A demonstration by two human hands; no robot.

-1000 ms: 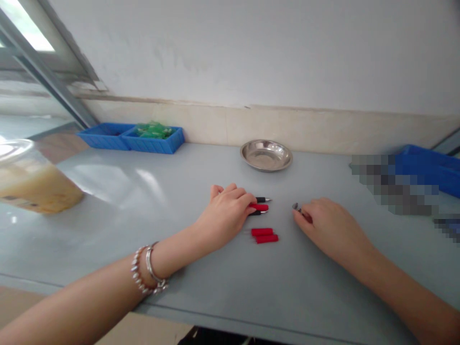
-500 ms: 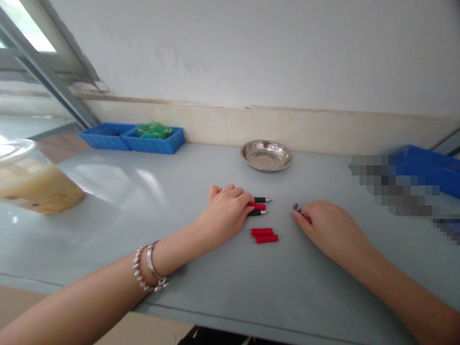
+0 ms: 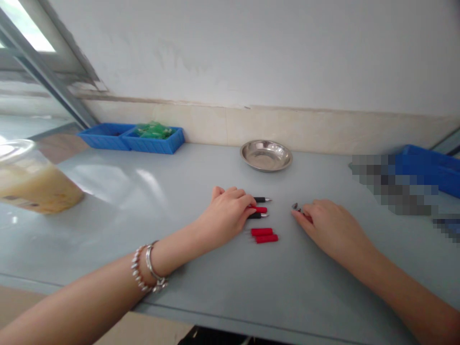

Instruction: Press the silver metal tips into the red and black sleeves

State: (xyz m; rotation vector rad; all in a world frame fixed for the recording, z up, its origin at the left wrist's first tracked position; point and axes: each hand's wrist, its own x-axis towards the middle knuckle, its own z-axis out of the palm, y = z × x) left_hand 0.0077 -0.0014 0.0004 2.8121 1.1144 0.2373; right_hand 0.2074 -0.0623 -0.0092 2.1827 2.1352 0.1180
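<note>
My left hand (image 3: 230, 211) is closed, its thumb and forefinger pinching a short red cylinder (image 3: 260, 210). That cylinder lies between two black-gripped pens (image 3: 263, 200) with silver tips pointing right; the hand covers their back ends. Just nearer to me, two more red cylinders (image 3: 261, 232) lie side by side on the table, thin pins poking from their left ends. To the right, my right hand (image 3: 325, 223) rests closed on the table. Between its thumb and forefinger small shiny metal pieces (image 3: 295, 206) stick out, mostly hidden, so their kind is unclear.
A round steel dish (image 3: 266, 158) stands near the wall behind my hands. Two joined blue trays (image 3: 153, 145), one holding green packets, sit back left. A clear tub (image 3: 39, 184) with yellowish contents is at the left. Another blue tray (image 3: 445, 177) is far right beside a blurred-out patch.
The red cylinder under my left hand and the nearer pen have shifted slightly towards me, widening the gap to the far pen. My right hand stays almost still.
</note>
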